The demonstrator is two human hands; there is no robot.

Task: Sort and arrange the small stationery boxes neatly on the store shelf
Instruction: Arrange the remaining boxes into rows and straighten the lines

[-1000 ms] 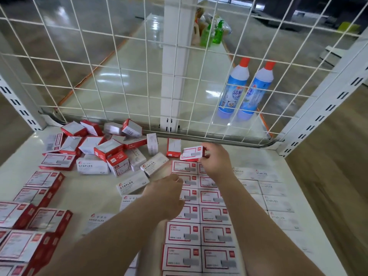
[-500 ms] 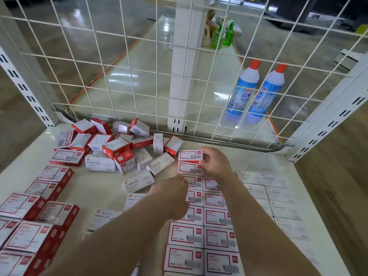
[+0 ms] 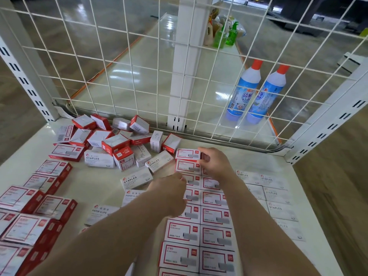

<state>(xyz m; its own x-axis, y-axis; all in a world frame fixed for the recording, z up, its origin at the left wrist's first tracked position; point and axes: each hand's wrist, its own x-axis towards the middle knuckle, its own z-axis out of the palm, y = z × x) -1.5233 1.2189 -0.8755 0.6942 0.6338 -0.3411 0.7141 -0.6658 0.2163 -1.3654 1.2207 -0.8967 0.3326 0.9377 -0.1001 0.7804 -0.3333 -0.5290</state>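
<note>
Two neat columns of red-bordered staple boxes (image 3: 199,236) run down the middle of the white shelf (image 3: 95,184). My right hand (image 3: 216,164) is at the far end of these columns. Its fingers are curled on the right end of the topmost red-bordered box (image 3: 186,154), which lies flat at the head of the left column. My left hand (image 3: 169,189) hovers over the left column a little nearer to me, loosely curled and holding nothing. A jumbled pile of small red and white boxes (image 3: 117,142) lies at the back left.
Rows of white STAPLES boxes (image 3: 275,194) lie to the right of the columns. Larger red boxes (image 3: 29,226) line the left side, with white PAPER CLIPS boxes (image 3: 101,211) beside my left arm. A wire mesh panel (image 3: 119,76) closes the back; two blue bottles (image 3: 245,92) stand behind it.
My right hand brought the red-bordered box down from the air and set it flat at the head of the left column. My left hand stayed near the column.
</note>
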